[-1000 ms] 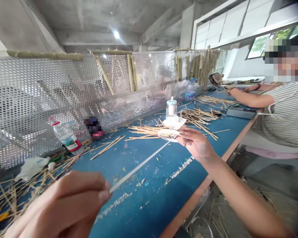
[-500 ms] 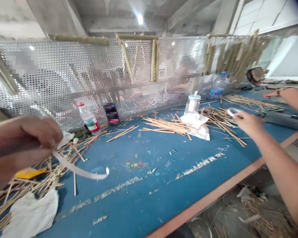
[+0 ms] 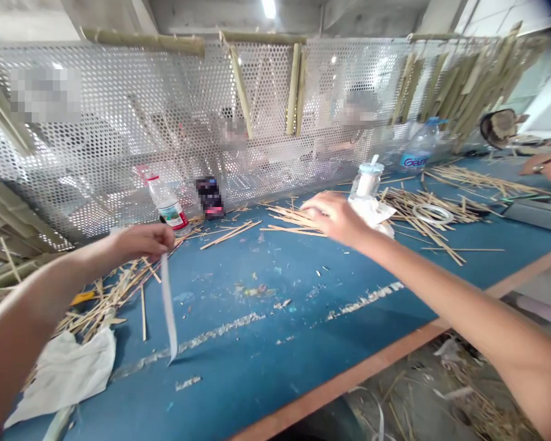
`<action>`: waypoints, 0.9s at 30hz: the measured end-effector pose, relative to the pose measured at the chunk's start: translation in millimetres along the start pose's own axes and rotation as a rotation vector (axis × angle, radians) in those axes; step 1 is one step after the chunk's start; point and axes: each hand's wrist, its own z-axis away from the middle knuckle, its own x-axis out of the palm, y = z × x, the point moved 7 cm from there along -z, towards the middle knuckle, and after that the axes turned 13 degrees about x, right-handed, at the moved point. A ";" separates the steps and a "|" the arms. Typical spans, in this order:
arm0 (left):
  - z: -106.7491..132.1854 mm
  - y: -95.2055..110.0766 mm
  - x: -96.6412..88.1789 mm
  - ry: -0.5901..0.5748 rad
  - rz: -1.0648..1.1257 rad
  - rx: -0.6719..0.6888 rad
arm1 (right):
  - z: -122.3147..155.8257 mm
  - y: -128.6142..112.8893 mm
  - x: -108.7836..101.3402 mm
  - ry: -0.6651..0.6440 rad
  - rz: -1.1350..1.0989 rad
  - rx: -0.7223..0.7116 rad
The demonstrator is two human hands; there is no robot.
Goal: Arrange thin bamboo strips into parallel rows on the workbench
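Observation:
My left hand [image 3: 142, 241] pinches the top end of a white strip of tape [image 3: 168, 309], which hangs down to the blue table [image 3: 266, 355]. My right hand [image 3: 333, 215] reaches over a pile of thin bamboo sticks [image 3: 294, 219] in the middle of the table, fingers curled down onto them; whether it grips any is not clear. A roll of white tape [image 3: 434, 214] lies on another heap of sticks to the right, apart from both hands. A small glue bottle with a pale blue cap [image 3: 367, 180] stands just behind my right hand, beside crumpled white paper [image 3: 371, 211].
A perforated metal screen [image 3: 119, 135] with bamboo slats hung on it backs the table. A water bottle [image 3: 168, 205] and a dark small object [image 3: 210, 196] stand at its foot. More sticks and a white cloth [image 3: 64, 373] lie at the left. Another person's hand [image 3: 544, 166] rests far right.
The tape roll has left my right hand and lies on the sticks. My right hand moved left onto the middle stick pile. My left hand moved forward, the strip now hanging straight down.

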 end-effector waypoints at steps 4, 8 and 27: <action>-36.8 -35.2 20.4 -0.121 -0.002 -0.062 | 31.7 -92.6 85.3 -0.253 0.097 -0.457; -41.5 -48.3 24.9 -0.090 -0.039 -0.032 | 70.5 -143.8 135.1 -0.433 0.113 -0.687; -17.3 58.6 41.2 0.142 0.288 0.290 | 74.3 -170.9 179.9 -1.180 -1.140 0.313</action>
